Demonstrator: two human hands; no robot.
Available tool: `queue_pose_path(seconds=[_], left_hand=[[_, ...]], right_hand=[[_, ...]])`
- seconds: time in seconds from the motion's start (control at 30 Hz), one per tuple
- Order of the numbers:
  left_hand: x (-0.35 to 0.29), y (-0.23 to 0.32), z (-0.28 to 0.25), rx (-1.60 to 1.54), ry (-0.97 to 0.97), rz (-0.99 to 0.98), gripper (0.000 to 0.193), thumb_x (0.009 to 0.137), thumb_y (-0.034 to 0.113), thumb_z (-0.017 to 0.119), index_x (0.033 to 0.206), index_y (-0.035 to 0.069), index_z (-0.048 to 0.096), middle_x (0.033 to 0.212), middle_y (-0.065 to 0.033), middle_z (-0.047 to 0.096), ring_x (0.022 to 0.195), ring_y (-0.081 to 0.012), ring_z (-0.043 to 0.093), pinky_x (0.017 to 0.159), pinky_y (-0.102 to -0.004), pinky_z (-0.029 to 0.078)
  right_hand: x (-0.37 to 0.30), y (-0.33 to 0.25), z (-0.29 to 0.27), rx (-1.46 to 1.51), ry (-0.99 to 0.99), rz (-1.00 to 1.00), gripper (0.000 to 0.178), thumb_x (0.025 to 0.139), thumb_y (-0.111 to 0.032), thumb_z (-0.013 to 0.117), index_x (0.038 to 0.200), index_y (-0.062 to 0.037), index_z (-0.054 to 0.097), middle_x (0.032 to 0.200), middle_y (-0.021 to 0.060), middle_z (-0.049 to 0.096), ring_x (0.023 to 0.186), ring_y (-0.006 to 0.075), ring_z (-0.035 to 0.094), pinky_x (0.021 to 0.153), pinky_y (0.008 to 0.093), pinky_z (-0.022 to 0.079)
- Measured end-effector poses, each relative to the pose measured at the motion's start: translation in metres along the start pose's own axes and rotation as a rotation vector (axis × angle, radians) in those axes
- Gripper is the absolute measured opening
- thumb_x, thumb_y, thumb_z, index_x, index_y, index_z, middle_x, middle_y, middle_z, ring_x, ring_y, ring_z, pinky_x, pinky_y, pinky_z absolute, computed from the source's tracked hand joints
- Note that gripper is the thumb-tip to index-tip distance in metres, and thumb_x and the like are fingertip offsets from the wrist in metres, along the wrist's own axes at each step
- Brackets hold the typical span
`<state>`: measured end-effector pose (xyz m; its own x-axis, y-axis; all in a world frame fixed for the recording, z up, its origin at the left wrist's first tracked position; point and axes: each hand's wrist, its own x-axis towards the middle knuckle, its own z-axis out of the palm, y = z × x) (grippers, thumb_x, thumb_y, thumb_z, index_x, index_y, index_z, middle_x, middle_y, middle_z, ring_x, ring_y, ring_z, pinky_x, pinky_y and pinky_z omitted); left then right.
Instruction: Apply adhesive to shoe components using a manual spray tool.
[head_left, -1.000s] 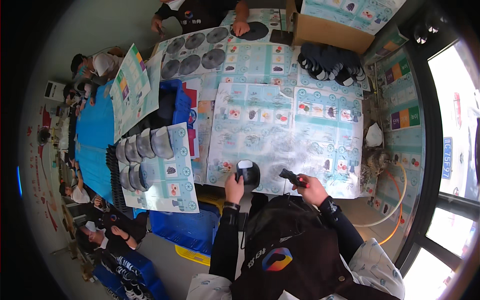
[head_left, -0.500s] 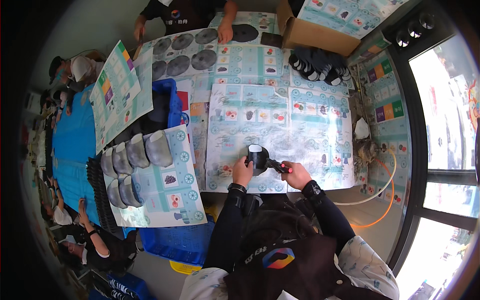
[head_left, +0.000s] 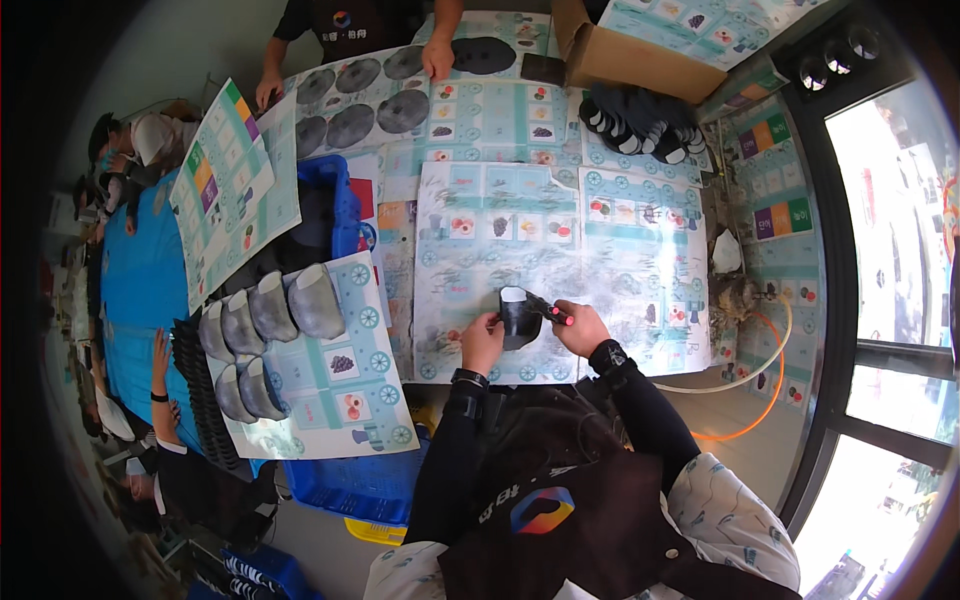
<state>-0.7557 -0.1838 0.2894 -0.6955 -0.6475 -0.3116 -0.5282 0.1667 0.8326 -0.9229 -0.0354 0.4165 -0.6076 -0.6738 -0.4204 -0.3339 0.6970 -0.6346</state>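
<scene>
A black curved piece with a pale top end is held over the patterned table sheet in front of me. My left hand is closed on its left edge with thumb and fingers. My right hand is closed around a slim black tool with red ends. The tool's dark tip lies against or just over the piece's upper right edge; I cannot tell if they touch. Grey-black smudges mark the sheet around both hands.
At left, several grey curved pieces stand on a board beside a blue crate. Flat dark discs lie near a co-worker's hands. A pile of dark pieces sits before a cardboard box. Hoses hang at right.
The tool in my right hand has shifted slightly left and up, its tip now at the piece's upper right edge. The co-worker's left-side hand has moved slightly left. The view has shifted a little.
</scene>
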Motion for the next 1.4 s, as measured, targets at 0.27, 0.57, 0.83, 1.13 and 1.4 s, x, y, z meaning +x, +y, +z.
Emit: queue_pose_path(seconds=[0.27,0.57,0.83,1.13,1.4], left_hand=[[0.001,0.001,-0.003,-0.037,-0.022,-0.046,0.029,0.094,0.017,0.068,0.115,-0.004,0.067,0.103,-0.0168,0.075,0.095,-0.0279,0.073,0.084,-0.0371,0.055],[0.001,-0.001,0.000,-0.042,-0.021,-0.044,0.028,0.094,0.016,0.068,0.114,-0.003,0.067,0.104,-0.0161,0.075,0.093,-0.0269,0.072,0.083,-0.0365,0.055],[-0.001,0.014,-0.002,0.002,-0.021,-0.040,0.031,0.094,0.023,0.069,0.113,-0.001,0.068,0.100,-0.0157,0.075,0.090,-0.0276,0.073,0.081,-0.0371,0.055],[-0.004,0.027,0.001,-0.038,-0.020,-0.033,0.033,0.089,0.024,0.077,0.107,-0.002,0.067,0.092,-0.0132,0.075,0.084,-0.0244,0.073,0.075,-0.0346,0.057],[-0.003,0.024,0.005,-0.075,-0.008,-0.007,0.034,0.086,0.025,0.080,0.105,-0.001,0.066,0.092,-0.0122,0.073,0.079,-0.0241,0.071,0.071,-0.0362,0.056]], right_hand=[[0.003,0.001,0.003,0.063,-0.001,-0.061,0.018,0.082,-0.015,0.062,0.095,-0.0024,0.065,0.083,0.0261,0.065,0.085,0.0482,0.061,0.073,0.0516,0.049],[0.006,0.008,-0.004,-0.002,0.000,-0.014,0.022,0.084,-0.016,0.057,0.098,-0.0036,0.068,0.089,0.0276,0.068,0.090,0.0490,0.063,0.080,0.0550,0.051],[0.011,0.013,-0.005,0.029,0.025,-0.035,0.021,0.083,-0.015,0.057,0.096,-0.0029,0.068,0.089,0.0279,0.068,0.090,0.0491,0.063,0.081,0.0552,0.051],[-0.016,0.026,-0.011,0.025,-0.051,0.019,0.023,0.082,-0.017,0.058,0.096,-0.0018,0.069,0.093,0.0262,0.069,0.091,0.0475,0.064,0.082,0.0547,0.051],[-0.015,0.029,-0.013,0.029,-0.001,0.032,0.022,0.083,-0.017,0.059,0.097,-0.0028,0.069,0.090,0.0264,0.068,0.088,0.0485,0.063,0.078,0.0547,0.051]])
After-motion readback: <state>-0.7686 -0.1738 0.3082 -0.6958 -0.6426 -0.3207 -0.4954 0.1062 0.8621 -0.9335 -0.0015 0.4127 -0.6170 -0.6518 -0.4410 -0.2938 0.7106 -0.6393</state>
